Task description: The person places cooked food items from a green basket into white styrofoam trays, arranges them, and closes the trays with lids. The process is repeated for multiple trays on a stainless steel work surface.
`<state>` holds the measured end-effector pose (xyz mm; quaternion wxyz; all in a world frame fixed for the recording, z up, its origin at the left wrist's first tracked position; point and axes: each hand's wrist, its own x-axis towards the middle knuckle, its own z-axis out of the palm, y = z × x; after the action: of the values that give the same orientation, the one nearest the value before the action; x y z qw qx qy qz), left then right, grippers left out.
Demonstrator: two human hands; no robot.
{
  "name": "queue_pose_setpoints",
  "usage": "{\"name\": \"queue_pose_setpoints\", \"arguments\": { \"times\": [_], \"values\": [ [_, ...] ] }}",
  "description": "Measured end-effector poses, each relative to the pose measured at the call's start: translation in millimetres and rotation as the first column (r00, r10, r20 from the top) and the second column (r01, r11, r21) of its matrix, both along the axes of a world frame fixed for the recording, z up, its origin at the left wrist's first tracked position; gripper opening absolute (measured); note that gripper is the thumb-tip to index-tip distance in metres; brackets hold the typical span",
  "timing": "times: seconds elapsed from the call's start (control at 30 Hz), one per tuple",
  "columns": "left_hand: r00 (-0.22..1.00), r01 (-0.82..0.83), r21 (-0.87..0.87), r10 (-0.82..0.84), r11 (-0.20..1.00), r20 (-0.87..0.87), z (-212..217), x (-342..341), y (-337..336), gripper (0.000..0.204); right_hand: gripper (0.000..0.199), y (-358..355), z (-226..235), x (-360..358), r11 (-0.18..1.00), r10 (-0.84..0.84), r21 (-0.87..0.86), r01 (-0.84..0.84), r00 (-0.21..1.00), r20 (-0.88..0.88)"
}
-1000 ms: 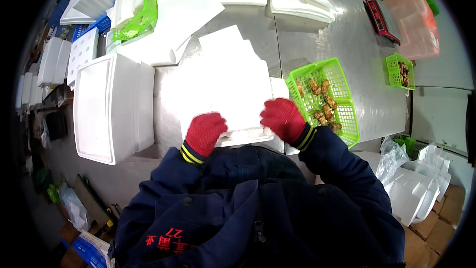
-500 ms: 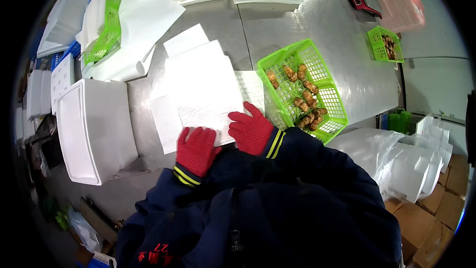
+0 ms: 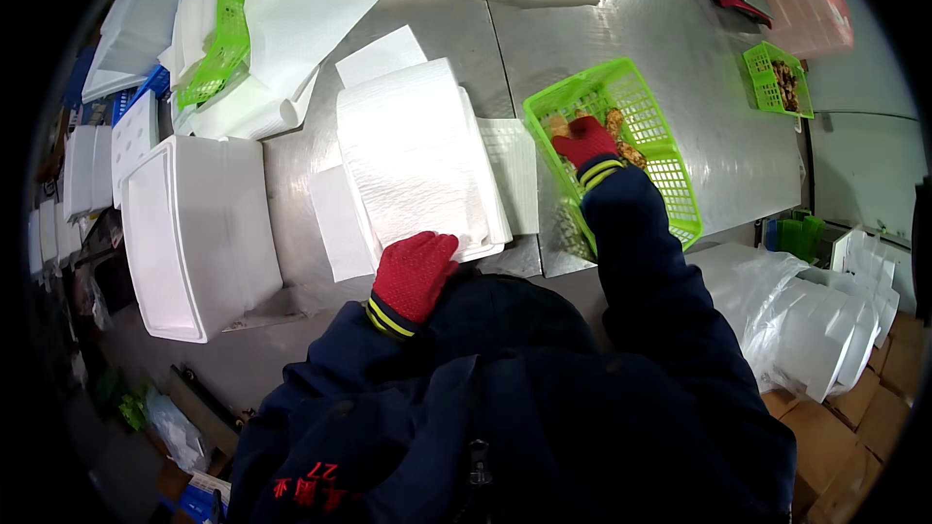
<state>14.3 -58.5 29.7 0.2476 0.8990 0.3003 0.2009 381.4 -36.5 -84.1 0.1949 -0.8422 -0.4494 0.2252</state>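
A steel worktable (image 3: pixel 621 49) seen from above. In a green basket (image 3: pixel 660 146) at its right front edge lie brown food pieces (image 3: pixel 626 141); the right hand (image 3: pixel 585 141), red-gloved, reaches among them, grip unclear. The left hand (image 3: pixel 416 272) rests flat, fingers relaxed, on stacked white paper sheets (image 3: pixel 413 155). A white foam box (image 3: pixel 189 233) sits farther left.

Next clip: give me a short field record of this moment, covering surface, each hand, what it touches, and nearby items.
surface: metal table
left hand: red glove, resting on near edge of white paper stack
right hand: red glove, inside green basket, on brownish pieces; grip not visible
left of stack: white foam box
far right: small green basket
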Motion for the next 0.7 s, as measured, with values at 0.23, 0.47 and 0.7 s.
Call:
{"name": "queue_pose_setpoints", "arguments": {
  "times": [0.23,0.47,0.7],
  "values": [
    [0.876,-0.12,-0.825,0.449,0.553,0.174,29.0,-0.2,22.4,0.039,0.038,-35.4,149.2,-117.6,0.528,0.673,0.594,-0.607,0.726,0.143],
    [0.955,-0.089,-0.836,0.284,0.541,0.081,5.9,8.6,32.5,0.031,0.04,-38.4,140.2,-136.7,0.589,0.689,0.612,-0.527,0.724,-0.04],
    [0.999,0.051,-0.191,-0.046,0.98,0.028,-23.4,10.1,25.1,0.03,0.022,-48.5,100.9,-13.4,0.839,-0.044,0.54,0.07,0.997,-0.061]
  ]
}}
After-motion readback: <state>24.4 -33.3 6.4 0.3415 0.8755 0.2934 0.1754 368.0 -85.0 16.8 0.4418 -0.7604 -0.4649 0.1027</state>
